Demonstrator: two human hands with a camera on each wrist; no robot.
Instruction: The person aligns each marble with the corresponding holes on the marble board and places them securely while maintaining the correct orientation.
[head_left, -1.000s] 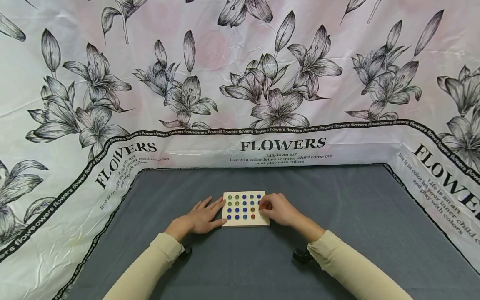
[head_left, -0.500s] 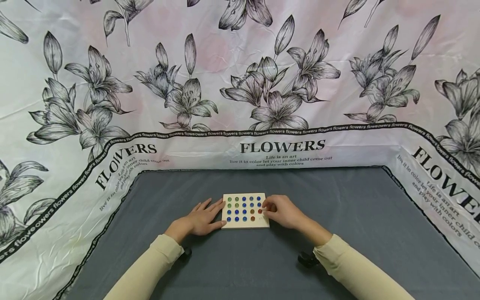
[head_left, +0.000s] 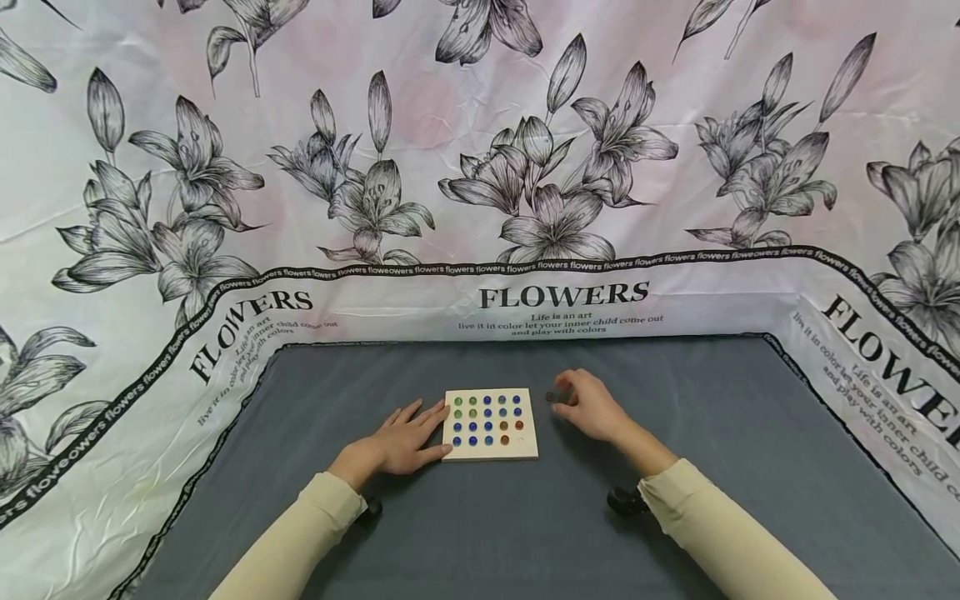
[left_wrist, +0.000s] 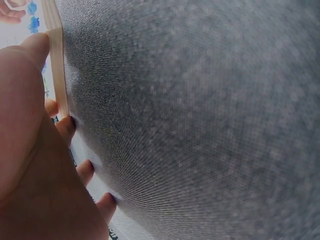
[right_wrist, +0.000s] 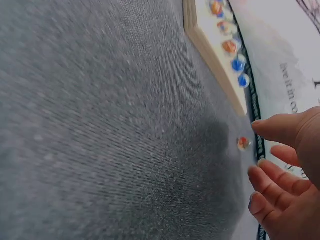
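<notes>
A pale wooden board (head_left: pixel 491 451) lies on the grey cloth, with rows of glass marbles in green, blue, amber and red. Its front right hole (head_left: pixel 521 440) holds no marble. My left hand (head_left: pixel 406 440) lies spread at the board's left side, thumb and fingertips on its edge; the left wrist view shows the thumb (left_wrist: pixel 37 47) on the wooden side. Beyond the board's right edge, my right hand (head_left: pixel 588 406) reaches down with thumb and fingers apart. A clear marble with red and orange inside (right_wrist: pixel 243 144) sits on the cloth between its thumb and fingertips.
Dark grey cloth (head_left: pixel 480 533) covers the tabletop. A white flower-print sheet (head_left: pixel 420 304) with lettering borders it at the back and sides. Dark wrist devices (head_left: pixel 624 502) sit below both forearms.
My right hand has left a red marble in the board's right column, third row. It has moved right and away from me, to a loose marble on the cloth. The left hand stays put.
</notes>
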